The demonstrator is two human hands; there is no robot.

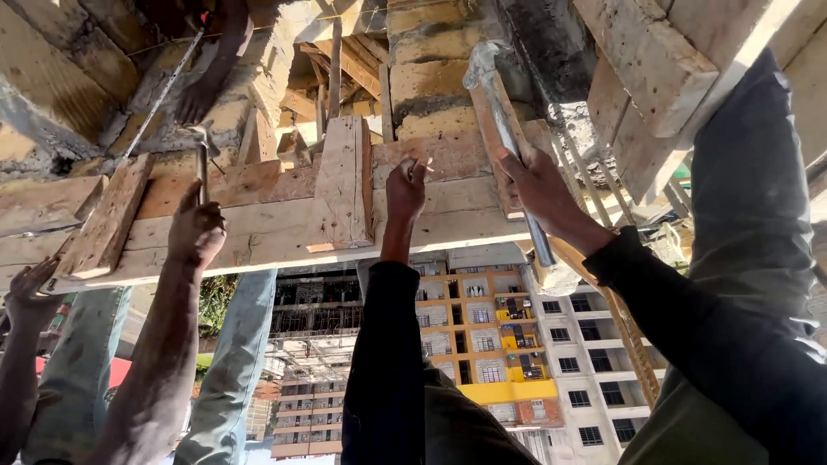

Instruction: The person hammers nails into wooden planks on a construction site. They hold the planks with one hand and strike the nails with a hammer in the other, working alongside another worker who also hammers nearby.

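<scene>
**Hammer and nail meeting overhead on timber formwork**

We are looking up at rough timber formwork set against a concrete column. Pale and yellow-banded apartment blocks are filling the view below it. A long plank is running across the frame, and a short upright block is sitting against its middle.

Our right hand is closing around the shaft of a metal-handled hammer, which is slanting across the plank's right end. Our left hand, just right of the block, is pinching what looks like a small nail between fingertips against the plank's upper edge. The nail is too small for us to be sure of its angle.

Near the plank's left end, a co-worker's hand is gripping a second hammer. Another hand is pressing up at the far left corner, and a third is reaching in from above.

To our eye, the step is calling for the nail to be held square to the wood, with the pinching fingers low on it. The first taps should be light, until the nail stands alone and the left hand can come clear.

We are seeing no packages, labels or signs on the timber or the column.
</scene>
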